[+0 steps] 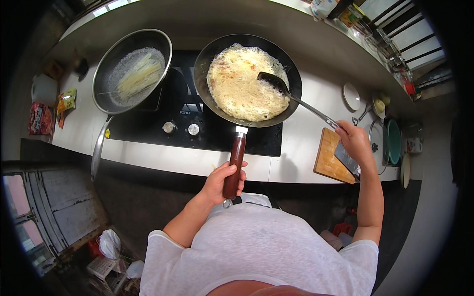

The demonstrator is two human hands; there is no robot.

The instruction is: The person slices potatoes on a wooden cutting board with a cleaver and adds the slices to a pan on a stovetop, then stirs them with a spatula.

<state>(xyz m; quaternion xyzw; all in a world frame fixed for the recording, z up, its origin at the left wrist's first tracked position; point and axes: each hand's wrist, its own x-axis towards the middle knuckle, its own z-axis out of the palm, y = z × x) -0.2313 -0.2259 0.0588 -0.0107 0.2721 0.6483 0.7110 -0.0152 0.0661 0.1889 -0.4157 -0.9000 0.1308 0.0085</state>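
My left hand (221,180) grips the reddish-brown handle (237,159) of a dark wok (202,70) on the right side of the cooktop. A pale yellow, bubbling layer of what looks like egg (237,88) spreads over much of the wok's bottom. With my right hand (353,140) I hold a spatula (313,109) by the end of its metal handle. Its black blade rests in the right part of the frothy food. To the left, a second pan (97,81) holds pale dry noodles (139,77) in bubbling water, and its metal handle points toward me.
Beneath both pans is a black glass cooktop (222,142) with two knobs. A wooden cutting board (327,157) with a cleaver (344,157) lies at right, beside a glass lid (377,137) and a small plate (351,97). Snack packets (41,118) stand at far left.
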